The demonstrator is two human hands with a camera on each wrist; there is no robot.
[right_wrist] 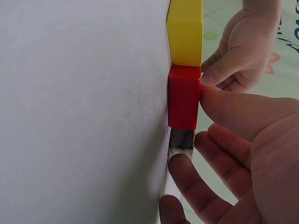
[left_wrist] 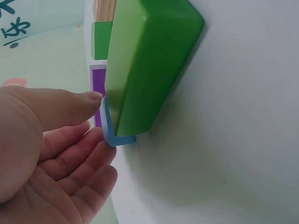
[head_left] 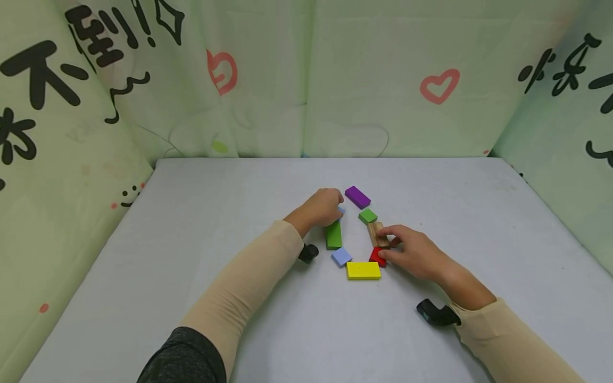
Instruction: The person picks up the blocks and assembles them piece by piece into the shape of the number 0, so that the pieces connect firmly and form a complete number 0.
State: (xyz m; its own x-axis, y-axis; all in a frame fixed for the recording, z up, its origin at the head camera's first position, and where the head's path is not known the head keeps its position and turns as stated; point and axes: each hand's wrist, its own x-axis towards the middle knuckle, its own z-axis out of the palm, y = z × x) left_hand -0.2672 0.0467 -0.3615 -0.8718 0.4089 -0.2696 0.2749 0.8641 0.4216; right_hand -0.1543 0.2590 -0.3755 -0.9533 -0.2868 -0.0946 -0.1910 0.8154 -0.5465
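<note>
My left hand (head_left: 325,207) is at the far end of the left row, thumb and fingertips pinching a light blue block (left_wrist: 122,139) mostly hidden by the hand in the head view. A long green block (head_left: 333,236) lies just nearer. On the other side, my right hand (head_left: 415,251) has its thumb at a red block (head_left: 376,256) and its index finger on a striped wooden block (head_left: 376,234). The other right fingers curve loosely beside the blocks. A yellow block (head_left: 363,271) and a second light blue block (head_left: 341,257) form the near end of the ring.
Beyond the wooden block lie a small green block (head_left: 367,215) and a purple block (head_left: 357,197). The blocks form a rough ring on the white table (head_left: 191,255). Pale green printed curtains (head_left: 364,80) stand behind the table and along both sides.
</note>
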